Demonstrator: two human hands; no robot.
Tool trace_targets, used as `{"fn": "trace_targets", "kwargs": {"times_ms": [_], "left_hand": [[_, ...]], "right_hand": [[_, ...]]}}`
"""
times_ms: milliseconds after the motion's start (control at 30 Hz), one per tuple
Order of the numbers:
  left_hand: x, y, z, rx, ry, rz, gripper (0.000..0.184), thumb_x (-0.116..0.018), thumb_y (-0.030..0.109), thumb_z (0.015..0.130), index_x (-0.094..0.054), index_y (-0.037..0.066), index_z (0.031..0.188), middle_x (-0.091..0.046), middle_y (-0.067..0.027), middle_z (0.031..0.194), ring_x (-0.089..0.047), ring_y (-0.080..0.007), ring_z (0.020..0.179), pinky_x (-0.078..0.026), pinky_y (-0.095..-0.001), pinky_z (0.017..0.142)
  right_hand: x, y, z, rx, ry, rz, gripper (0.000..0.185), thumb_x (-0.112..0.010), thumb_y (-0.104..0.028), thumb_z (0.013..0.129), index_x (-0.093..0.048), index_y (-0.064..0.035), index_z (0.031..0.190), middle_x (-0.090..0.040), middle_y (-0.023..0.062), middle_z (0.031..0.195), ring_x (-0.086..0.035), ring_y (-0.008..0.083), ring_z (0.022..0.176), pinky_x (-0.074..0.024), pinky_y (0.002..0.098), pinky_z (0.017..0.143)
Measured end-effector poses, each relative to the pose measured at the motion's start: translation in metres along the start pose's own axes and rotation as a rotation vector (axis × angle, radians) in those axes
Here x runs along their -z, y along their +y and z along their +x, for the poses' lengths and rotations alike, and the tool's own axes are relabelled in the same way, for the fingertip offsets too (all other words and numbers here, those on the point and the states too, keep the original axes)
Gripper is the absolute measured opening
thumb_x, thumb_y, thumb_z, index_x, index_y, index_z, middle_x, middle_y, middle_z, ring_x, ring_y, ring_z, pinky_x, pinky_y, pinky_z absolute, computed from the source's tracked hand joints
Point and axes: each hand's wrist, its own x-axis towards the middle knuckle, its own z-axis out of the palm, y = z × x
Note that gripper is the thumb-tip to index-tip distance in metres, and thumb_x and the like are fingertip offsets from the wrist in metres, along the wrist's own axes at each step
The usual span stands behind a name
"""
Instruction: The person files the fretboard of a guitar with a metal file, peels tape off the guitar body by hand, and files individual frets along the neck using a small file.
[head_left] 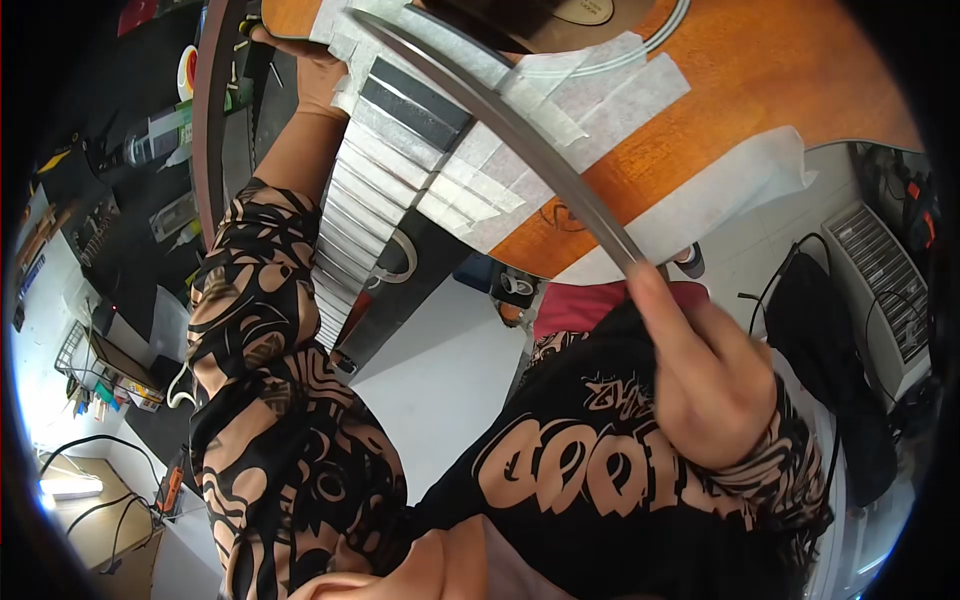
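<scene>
right hand [715,385] is clamped on the near end of a long grey metal bar [567,182]; its long axis slants forward-left over the orange-brown, tape-patched wooden guitar body [770,75]; far end's way nearer the left hand [320,85], which is by the silver-striped fretboard [372,185]; can't tell what that one's gripping, tbh

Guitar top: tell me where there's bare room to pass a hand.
Bare orange shows at the picture's right on the guitar top, bordered by the tape and the long white strip. It is crowded at upper left, where tape, the far end of the grey bar and the left hand sit close together.
</scene>
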Motion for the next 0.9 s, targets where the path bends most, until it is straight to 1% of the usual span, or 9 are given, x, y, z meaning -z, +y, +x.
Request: {"fn": "trace_targets", "kwargs": {"times_ms": [67, 167, 333, 467, 600, 667, 733, 833, 900], "left_hand": [[0.003, 0.003, 0.003, -0.006, 0.006, -0.003, 0.089, -0.065, 0.028, 0.092, 0.001, 0.011, 0.150, -0.045, -0.0265, 0.146, -0.047, -0.0405, 0.133, -0.025, -0.0467, 0.116], [-0.001, 0.003, 0.005, -0.005, 0.010, -0.012, 0.088, -0.065, 0.028, 0.092, 0.000, 0.011, 0.149, -0.045, -0.0264, 0.145, -0.048, -0.0404, 0.132, -0.026, -0.0466, 0.115], [0.008, -0.007, 0.012, 0.019, 0.027, -0.024, 0.086, -0.066, 0.028, 0.092, -0.002, 0.011, 0.148, -0.046, -0.0261, 0.144, -0.048, -0.0403, 0.131, -0.027, -0.0465, 0.114], [0.014, -0.018, 0.023, 0.047, 0.049, -0.041, 0.085, -0.066, 0.028, 0.092, -0.004, 0.011, 0.147, -0.047, -0.0258, 0.143, -0.049, -0.0403, 0.130, -0.028, -0.0464, 0.113], [0.017, -0.023, 0.029, 0.055, 0.056, -0.046, 0.084, -0.066, 0.028, 0.091, -0.005, 0.011, 0.146, -0.047, -0.0256, 0.143, -0.049, -0.0402, 0.130, -0.029, -0.0462, 0.112], [0.016, -0.022, 0.032, 0.056, 0.063, -0.053, 0.083, -0.066, 0.028, 0.091, -0.006, 0.011, 0.146, -0.048, -0.0255, 0.142, -0.050, -0.0401, 0.129, -0.030, -0.0462, 0.112], [0.017, -0.021, 0.032, 0.057, 0.069, -0.057, 0.082, -0.066, 0.028, 0.091, -0.007, 0.011, 0.145, -0.048, -0.0254, 0.142, -0.050, -0.0401, 0.129, -0.031, -0.0461, 0.111], [0.017, -0.016, 0.029, 0.052, 0.080, -0.071, 0.081, -0.066, 0.028, 0.091, -0.008, 0.011, 0.144, -0.048, -0.0252, 0.141, -0.050, -0.0400, 0.128, -0.031, -0.0460, 0.111], [0.014, -0.013, 0.025, 0.043, 0.091, -0.085, 0.080, -0.067, 0.028, 0.091, -0.009, 0.011, 0.144, -0.049, -0.0251, 0.141, -0.051, -0.0400, 0.128, -0.032, -0.0459, 0.110]], "right_hand": [[-0.015, 0.021, -0.049, 0.022, 0.164, -0.201, 0.060, -0.067, 0.003, 0.074, -0.070, -0.0150, 0.130, -0.046, 0.0025, 0.068, -0.042, 0.0185, 0.044, -0.0383, 0.0345, 0.041], [-0.023, 0.021, -0.049, 0.046, 0.263, -0.224, 0.060, -0.068, 0.001, 0.074, -0.069, -0.0143, 0.132, -0.048, 0.0033, 0.069, -0.043, 0.0183, 0.044, -0.0401, 0.0337, 0.041], [0.008, -0.013, 0.048, 0.007, -0.097, -0.029, 0.056, -0.057, 0.013, 0.083, -0.060, -0.0003, 0.137, -0.060, 0.0162, 0.076, -0.060, 0.0276, 0.059, -0.0492, 0.0328, 0.057], [0.013, 0.002, 0.044, 0.134, 0.094, 0.192, 0.051, -0.051, 0.011, 0.090, -0.054, 0.0060, 0.140, -0.063, 0.0119, 0.074, -0.058, 0.0166, 0.059, -0.0481, 0.0282, 0.059], [0.039, 0.021, -0.010, 0.034, -0.027, 0.301, 0.053, -0.047, 0.006, 0.089, -0.046, 0.0136, 0.142, -0.064, 0.0095, 0.075, -0.054, 0.0086, 0.059, -0.0418, 0.0227, 0.055], [0.038, 0.027, -0.028, 0.025, -0.016, 0.340, 0.053, -0.046, 0.005, 0.089, -0.047, 0.0137, 0.141, -0.063, 0.0101, 0.074, -0.053, 0.0081, 0.058, -0.0404, 0.0215, 0.055], [0.039, 0.027, -0.038, 0.035, -0.052, 0.222, 0.052, -0.051, 0.011, 0.082, -0.054, 0.0124, 0.134, -0.071, 0.0206, 0.094, -0.066, 0.0186, 0.064, -0.0535, 0.0296, 0.062], [0.026, 0.034, -0.062, -0.102, -0.031, 0.378, 0.049, -0.051, 0.009, 0.086, -0.052, 0.0114, 0.134, -0.068, 0.0149, 0.084, -0.066, 0.0178, 0.065, -0.0526, 0.0287, 0.062], [0.021, 0.033, -0.063, -0.077, -0.033, 0.358, 0.047, -0.051, 0.008, 0.088, -0.051, 0.0106, 0.135, -0.067, 0.0139, 0.082, -0.066, 0.0188, 0.065, -0.0523, 0.0284, 0.061]]}}
